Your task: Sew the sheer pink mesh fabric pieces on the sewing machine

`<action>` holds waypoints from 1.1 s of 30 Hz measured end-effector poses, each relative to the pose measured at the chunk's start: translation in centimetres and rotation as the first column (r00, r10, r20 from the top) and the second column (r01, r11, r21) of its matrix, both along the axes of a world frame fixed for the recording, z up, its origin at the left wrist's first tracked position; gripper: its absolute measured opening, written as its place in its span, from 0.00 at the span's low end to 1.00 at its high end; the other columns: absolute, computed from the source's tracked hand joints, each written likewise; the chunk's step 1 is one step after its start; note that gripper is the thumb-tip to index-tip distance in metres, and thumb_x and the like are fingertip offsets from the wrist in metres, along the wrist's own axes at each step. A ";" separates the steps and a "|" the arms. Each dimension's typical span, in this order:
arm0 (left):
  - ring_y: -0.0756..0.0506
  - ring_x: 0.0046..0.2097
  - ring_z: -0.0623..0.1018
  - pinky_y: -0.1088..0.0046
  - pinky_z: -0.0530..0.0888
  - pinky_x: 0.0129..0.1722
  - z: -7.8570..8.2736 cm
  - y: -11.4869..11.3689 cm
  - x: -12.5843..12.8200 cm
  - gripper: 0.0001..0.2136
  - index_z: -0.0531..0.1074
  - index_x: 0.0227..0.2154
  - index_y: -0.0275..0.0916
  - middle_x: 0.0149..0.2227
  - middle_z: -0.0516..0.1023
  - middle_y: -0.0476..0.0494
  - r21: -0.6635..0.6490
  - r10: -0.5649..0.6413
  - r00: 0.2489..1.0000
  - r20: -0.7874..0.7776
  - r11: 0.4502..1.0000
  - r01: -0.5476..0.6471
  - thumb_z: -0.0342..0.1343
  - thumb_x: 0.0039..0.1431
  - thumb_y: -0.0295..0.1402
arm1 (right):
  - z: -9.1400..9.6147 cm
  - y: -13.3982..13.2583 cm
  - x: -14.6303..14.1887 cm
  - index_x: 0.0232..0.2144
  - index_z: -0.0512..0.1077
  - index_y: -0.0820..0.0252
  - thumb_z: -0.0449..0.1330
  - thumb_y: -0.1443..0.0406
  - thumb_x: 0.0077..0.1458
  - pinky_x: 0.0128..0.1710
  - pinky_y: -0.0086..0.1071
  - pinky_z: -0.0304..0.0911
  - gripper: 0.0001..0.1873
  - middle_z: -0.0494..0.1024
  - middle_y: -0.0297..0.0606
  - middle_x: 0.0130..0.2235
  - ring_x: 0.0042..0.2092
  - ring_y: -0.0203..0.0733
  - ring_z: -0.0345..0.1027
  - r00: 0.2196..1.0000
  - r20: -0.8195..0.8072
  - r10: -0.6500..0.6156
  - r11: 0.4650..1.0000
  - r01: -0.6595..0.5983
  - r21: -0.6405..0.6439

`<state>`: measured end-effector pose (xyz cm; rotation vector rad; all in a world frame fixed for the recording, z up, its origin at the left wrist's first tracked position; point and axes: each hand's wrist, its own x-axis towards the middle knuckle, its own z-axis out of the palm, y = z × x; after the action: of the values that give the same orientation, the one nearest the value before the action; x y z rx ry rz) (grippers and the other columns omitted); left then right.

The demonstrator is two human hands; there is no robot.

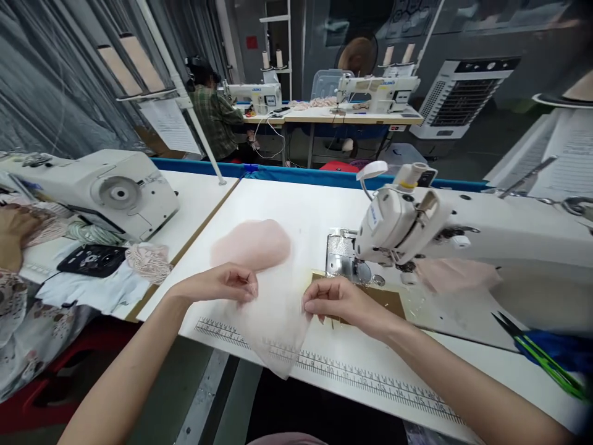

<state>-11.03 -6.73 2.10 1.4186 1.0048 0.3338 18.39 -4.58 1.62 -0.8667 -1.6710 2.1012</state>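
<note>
A thin, see-through whitish piece of fabric (278, 330) hangs between my two hands over the front edge of the table. My left hand (234, 284) pinches its left side, and my right hand (331, 298) pinches its right side. Behind my left hand, a stack of pale pink fabric (252, 244) lies flat on the white tabletop. The head of a sewing machine (393, 219) stands just beyond my right hand, above its metal needle plate (341, 253). More pink fabric (456, 274) rests under the machine's arm.
Green-handled scissors (549, 364) lie at the right beside blue cloth. A printed ruler (361, 376) runs along the table's front edge. On the left, a neighbour's hand (16, 225) is near another sewing machine (118, 191). A person (213, 114) sits at a machine in the back.
</note>
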 end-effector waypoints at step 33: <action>0.41 0.41 0.77 0.66 0.66 0.41 -0.6 8.8 -0.8 0.12 0.72 0.43 0.46 0.38 0.79 0.47 0.970 0.815 0.527 -0.242 0.204 0.131 0.46 0.63 0.40 | -3.9 2.1 0.3 0.40 0.70 0.52 0.57 0.68 0.56 0.28 0.28 0.61 0.09 0.74 0.26 0.25 0.28 0.37 0.70 0.896 0.240 -0.372 0.674 0.083 0.735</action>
<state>-11.80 2.04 1.50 2.5164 2.1960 0.9043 18.66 -2.51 -2.29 -1.1572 -2.1787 0.9741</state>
